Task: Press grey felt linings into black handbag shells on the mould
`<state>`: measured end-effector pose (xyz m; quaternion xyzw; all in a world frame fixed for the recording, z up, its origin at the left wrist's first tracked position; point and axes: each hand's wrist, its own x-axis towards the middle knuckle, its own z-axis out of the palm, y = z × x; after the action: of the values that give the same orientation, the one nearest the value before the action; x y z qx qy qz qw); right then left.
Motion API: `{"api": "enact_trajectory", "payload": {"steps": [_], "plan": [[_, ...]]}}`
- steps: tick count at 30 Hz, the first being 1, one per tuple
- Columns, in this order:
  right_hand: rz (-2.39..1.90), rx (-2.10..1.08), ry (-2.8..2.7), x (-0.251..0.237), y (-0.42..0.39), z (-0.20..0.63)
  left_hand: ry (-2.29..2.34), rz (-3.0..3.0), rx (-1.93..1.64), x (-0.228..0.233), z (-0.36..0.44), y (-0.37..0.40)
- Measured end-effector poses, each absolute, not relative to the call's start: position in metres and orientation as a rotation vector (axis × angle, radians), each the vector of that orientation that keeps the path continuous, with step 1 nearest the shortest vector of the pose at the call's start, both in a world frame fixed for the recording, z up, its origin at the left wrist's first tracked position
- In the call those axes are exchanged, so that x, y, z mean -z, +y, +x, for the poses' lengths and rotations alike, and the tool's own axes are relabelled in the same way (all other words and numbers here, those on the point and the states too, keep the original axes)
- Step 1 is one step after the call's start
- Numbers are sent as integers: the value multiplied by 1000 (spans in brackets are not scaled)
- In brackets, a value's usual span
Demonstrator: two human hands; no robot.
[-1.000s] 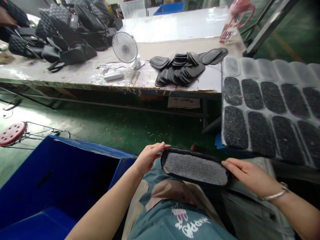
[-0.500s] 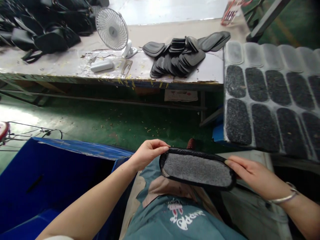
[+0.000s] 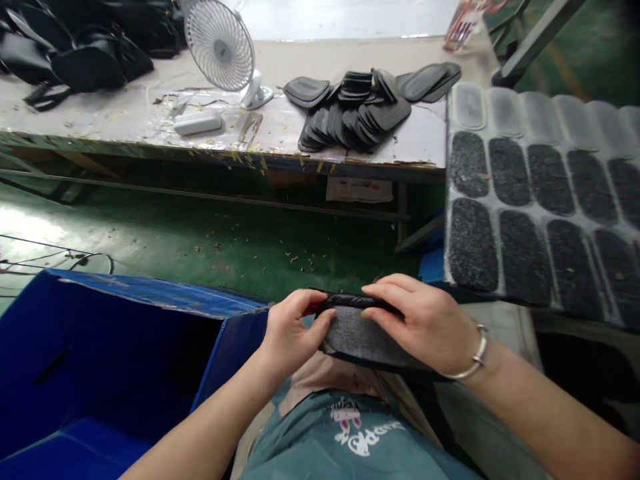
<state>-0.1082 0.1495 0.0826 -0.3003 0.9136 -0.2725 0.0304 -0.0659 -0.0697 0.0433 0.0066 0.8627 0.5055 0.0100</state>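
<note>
Along grey-faced pad (image 3: 353,333), left hand (image 3: 293,328) and right hand (image 3: 433,321): fingers (image 3: 393,290) clamped on black rim (image 3: 350,301).

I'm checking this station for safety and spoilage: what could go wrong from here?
1. The left hand and right hand both pinch the far edge of the grey piece, so its black rim might crease or slip.
2. The black pads overlap loosely near the edge of the table; a bump could slide some off.
3. The bracelet on the right wrist sits close to the piece and might catch or scuff it.
</note>
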Motion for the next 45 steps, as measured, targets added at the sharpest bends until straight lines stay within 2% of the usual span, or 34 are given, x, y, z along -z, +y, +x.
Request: {"api": "enact_trajectory", "payload": {"steps": [5, 14, 25, 32, 40, 45], "plan": [[-1198, 668, 2821, -65, 116, -117, 2973, 212, -1479, -40, -63, -65], [-1567, 288, 2763, -72, 107, -121, 3089, 337, -1454, -37, -62, -63], [-1786, 407, 2786, -61, 109, -124, 3076, 459, -1451, -33, -59, -67], [-1598, 510, 2685, -68, 110, -132, 3093, 533, -1344, -35, -57, -70], [-1044, 993, 2370, -73, 111, -151, 3063, 610, -1279, -39, -59, -71], [-681, 913, 2237, -71, 101, -167, 3058, 638, -1240, -40, -63, -71]]}}
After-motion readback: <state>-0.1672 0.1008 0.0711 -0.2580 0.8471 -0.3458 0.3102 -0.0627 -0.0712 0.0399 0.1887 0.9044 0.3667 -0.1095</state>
